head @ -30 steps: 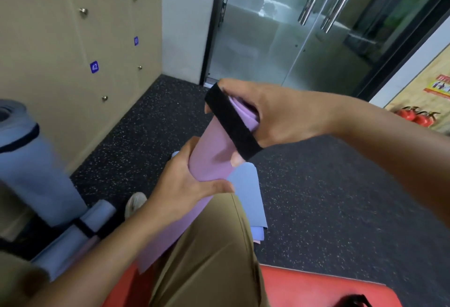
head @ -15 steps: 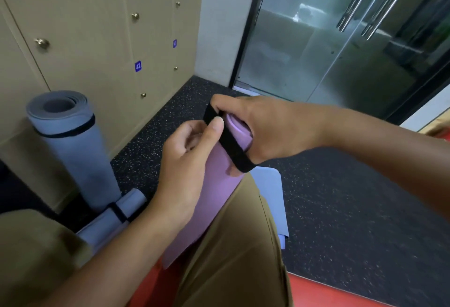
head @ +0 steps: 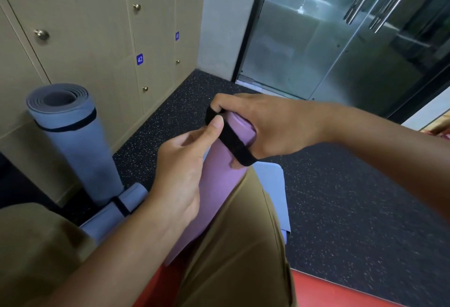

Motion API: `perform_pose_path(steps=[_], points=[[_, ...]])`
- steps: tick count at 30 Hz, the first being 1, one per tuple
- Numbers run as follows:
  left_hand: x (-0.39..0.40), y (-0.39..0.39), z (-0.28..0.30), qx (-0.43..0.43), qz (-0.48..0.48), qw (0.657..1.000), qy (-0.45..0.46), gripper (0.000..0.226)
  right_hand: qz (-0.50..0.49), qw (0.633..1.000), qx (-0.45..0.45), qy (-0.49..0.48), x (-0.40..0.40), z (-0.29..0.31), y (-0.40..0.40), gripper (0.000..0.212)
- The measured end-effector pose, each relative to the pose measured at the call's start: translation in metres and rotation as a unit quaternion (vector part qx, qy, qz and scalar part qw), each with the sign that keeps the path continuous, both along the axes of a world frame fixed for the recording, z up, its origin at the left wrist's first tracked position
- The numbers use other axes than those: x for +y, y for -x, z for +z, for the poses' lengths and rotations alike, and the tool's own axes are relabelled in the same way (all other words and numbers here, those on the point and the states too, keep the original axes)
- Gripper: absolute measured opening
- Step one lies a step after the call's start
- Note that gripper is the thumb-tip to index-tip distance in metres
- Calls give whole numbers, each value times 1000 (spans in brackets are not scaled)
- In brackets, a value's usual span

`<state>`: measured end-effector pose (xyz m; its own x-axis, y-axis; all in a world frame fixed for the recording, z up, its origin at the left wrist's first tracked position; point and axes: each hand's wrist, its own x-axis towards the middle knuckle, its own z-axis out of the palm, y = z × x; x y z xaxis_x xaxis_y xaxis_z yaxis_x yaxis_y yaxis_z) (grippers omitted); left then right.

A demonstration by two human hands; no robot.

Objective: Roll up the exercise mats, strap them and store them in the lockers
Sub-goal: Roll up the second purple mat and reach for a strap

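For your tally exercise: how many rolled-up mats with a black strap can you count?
3: the purple mat held in both hands, the grey-blue mat upright by the lockers, and a smaller roll lying at its foot. Others may be hidden.

Dark speckled floor point(head: 341, 204) runs up to the glass door point(head: 328, 46); left of that door, a grey pillar point(head: 219, 19), daylight beyond.

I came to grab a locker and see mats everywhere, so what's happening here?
A seated person is strapping a rolled purple mat that lies across their lap. The right hand grips its top end, with the black strap looped there, while the left hand pinches the strap with its thumb on it. A strapped grey-blue mat stands by the closed lockers; another one lies on the floor.
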<state>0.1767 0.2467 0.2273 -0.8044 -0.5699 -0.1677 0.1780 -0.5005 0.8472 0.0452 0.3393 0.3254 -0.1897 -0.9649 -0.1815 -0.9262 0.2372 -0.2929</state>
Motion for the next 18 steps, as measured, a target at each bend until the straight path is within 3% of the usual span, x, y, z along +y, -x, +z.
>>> perform_pose_path(steps=[5, 11, 18], points=[[-6, 6, 2, 34, -40, 998, -38, 42, -18, 999, -28, 5, -2, 0, 2, 68], [-11, 10, -15, 15, -12, 995, -96, 31, -74, 991, -41, 108, 2, -9, 7, 58], [-17, 18, -24, -5, -18, 996, -92, 40, -124, 958, -172, 191, 13, -39, 16, 72]])
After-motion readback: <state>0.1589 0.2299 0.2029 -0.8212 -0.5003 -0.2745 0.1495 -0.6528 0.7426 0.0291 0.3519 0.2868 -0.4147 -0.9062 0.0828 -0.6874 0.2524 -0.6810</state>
